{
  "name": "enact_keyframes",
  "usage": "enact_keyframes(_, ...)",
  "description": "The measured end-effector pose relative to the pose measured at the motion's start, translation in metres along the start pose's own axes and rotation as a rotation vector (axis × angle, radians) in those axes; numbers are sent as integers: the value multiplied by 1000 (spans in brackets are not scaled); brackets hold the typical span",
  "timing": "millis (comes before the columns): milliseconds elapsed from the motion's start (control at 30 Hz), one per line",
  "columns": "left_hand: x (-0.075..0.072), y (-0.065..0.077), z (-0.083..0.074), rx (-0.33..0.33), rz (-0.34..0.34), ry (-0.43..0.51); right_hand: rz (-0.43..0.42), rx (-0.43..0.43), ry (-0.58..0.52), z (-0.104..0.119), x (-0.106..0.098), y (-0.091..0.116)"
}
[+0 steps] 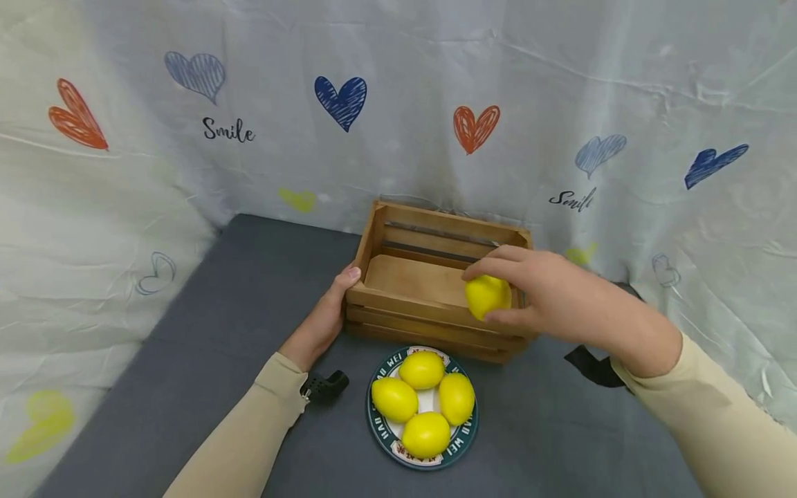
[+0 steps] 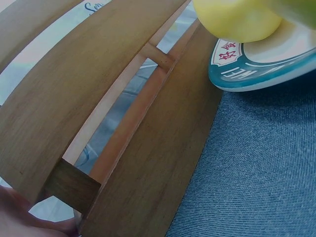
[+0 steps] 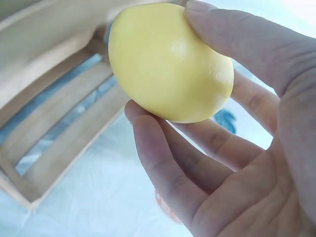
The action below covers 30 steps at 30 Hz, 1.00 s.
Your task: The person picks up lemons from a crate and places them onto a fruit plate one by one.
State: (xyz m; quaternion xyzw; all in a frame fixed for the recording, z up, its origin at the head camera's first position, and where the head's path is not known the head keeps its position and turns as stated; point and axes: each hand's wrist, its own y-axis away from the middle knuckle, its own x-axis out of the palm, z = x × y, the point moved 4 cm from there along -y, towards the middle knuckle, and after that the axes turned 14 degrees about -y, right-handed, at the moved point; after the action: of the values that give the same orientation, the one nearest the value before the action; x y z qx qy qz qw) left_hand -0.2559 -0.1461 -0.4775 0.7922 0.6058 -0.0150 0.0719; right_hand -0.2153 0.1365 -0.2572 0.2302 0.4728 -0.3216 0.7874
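In the head view a slatted wooden crate [image 1: 429,321] stands on the grey cloth. My right hand [image 1: 529,287] pinches a yellow lemon [image 1: 488,297] between thumb and fingers, over the right part of the crate. The right wrist view shows the thumb on one side of this lemon [image 3: 168,61] and fingertips on the other. At the crate's left end, my left hand [image 1: 326,311] grips the side, thumb at the top edge; its other fingers are mostly hidden. A round plate [image 1: 372,415] with a dark green rim sits in front of the crate, bearing several lemons [image 1: 425,434].
A grey cloth [image 1: 249,290] covers the table. Behind and beside it hangs a pale curtain [image 1: 405,69] printed with hearts, close to the crate's back. Black straps with camera mounts [image 1: 326,386] sit at both wrists.
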Motion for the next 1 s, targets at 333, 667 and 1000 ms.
enact_keyframes(333, -3, -1, -4, 24, -8, 14, 95, -89, -51, 21, 47, 17)
enact_keyframes(667, 1, 0, -3, 4, -6, 9, 180, -86, -108, 18, 101, 14)
enact_keyframes(1000, 1, 0, -2, 14, 1, 7, 164, -108, -84, 15, 127, 12)
